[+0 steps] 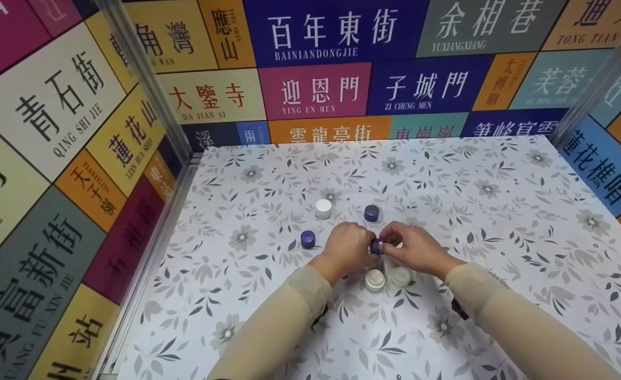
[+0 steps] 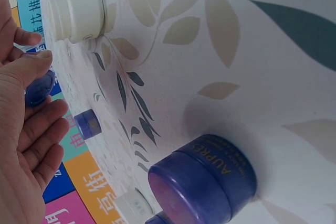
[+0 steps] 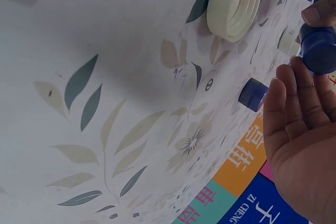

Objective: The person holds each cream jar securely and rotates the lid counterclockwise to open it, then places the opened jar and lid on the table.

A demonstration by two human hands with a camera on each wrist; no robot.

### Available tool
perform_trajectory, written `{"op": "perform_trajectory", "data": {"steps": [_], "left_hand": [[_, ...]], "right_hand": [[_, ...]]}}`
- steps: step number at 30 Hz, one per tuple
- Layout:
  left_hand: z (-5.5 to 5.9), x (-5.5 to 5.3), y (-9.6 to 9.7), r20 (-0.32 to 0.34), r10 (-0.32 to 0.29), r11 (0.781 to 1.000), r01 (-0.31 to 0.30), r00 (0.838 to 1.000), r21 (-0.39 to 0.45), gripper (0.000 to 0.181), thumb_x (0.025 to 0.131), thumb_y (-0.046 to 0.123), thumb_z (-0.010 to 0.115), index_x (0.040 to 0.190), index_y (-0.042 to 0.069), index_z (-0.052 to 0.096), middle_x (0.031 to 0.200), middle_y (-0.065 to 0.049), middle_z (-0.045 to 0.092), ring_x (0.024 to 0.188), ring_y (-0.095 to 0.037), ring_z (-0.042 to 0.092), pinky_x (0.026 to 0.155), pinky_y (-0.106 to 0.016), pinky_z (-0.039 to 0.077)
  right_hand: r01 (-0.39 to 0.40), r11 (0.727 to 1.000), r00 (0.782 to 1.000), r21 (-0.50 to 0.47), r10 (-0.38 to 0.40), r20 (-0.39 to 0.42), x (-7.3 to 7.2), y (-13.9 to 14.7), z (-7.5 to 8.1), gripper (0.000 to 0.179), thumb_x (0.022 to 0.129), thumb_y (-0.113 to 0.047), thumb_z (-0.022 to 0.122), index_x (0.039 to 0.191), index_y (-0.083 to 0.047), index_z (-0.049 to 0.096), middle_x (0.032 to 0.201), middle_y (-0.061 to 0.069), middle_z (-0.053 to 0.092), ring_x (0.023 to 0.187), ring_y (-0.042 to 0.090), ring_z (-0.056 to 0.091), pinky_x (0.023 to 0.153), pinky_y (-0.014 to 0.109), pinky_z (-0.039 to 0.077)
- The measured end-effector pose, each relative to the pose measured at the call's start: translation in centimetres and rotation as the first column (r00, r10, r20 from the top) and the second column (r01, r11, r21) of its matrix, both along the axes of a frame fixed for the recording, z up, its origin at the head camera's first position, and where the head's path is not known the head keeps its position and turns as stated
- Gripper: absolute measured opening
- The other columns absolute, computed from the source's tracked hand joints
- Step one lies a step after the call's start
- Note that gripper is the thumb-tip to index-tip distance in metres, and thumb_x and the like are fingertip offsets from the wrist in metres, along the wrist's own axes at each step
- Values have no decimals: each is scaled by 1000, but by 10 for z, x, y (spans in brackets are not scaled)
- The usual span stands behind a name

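Note:
Over the middle of the table, my left hand (image 1: 348, 244) and right hand (image 1: 414, 247) meet at a small blue jar (image 1: 377, 245). The left hand grips it; its thumb and curled fingers surround the blue jar (image 2: 40, 88) in the left wrist view. From the other side, the right thumb and fingers pinch the blue jar (image 3: 318, 51). Below the hands stands an open white jar (image 1: 375, 280), with a white lid (image 1: 401, 276) lying beside it, its hollow side showing in the right wrist view. The hands partly cover the held jar.
A closed white jar (image 1: 323, 208) and a blue jar (image 1: 371, 213) stand beyond the hands. Another blue jar (image 1: 308, 239) is to the left of the left hand. Flower-patterned cloth covers the table (image 1: 226, 211); lettered panels (image 1: 315, 89) rise behind it.

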State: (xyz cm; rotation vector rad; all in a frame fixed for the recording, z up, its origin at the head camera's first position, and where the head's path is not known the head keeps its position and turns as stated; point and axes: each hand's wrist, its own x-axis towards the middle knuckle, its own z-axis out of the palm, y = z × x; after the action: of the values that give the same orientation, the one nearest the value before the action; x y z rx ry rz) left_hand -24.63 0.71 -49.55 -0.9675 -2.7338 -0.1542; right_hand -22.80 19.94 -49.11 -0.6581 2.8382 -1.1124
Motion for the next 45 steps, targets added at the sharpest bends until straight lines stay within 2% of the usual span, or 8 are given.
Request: {"op": "perform_trajectory", "data": {"steps": [7,20,33,45], "left_hand": [[0,1,0,-7,-2,1000,3,1000,8,26,73,45,77,75,20,70,70,5,66,66,-18,61,69,-36,49],[2,2,-2,9,-1,1000,1,1000,9,24,74,44,76,75,20,71,70,5,66,66,-19,62,68,-37,49],[3,3,-2,-6,-5,1000,5,1000,4,26,75,45,76,78,20,73,71,5,67,67,-19,62,69,-37,49],[4,3,-1,14,6,1000,-6,1000,-5,24,74,44,76,76,20,72,71,5,67,66,-18,62,68,-37,49]], "right_hand": [[-8,1000,1000,16,8,-11,0,0,1,18,88,-23,75,100,-13,67,84,-8,68,79,11,65,75,38,49],[-26,999,1000,-35,26,3,1,-1,2,18,85,-15,76,101,-11,67,84,-6,70,79,13,66,74,36,50],[-28,999,1000,-33,28,-7,2,-1,4,19,85,-15,76,101,-10,67,84,-6,70,79,14,66,74,36,51],[-42,999,999,-32,41,-10,2,0,4,19,85,-12,75,102,-10,67,85,-6,69,79,13,66,74,36,50]]}}
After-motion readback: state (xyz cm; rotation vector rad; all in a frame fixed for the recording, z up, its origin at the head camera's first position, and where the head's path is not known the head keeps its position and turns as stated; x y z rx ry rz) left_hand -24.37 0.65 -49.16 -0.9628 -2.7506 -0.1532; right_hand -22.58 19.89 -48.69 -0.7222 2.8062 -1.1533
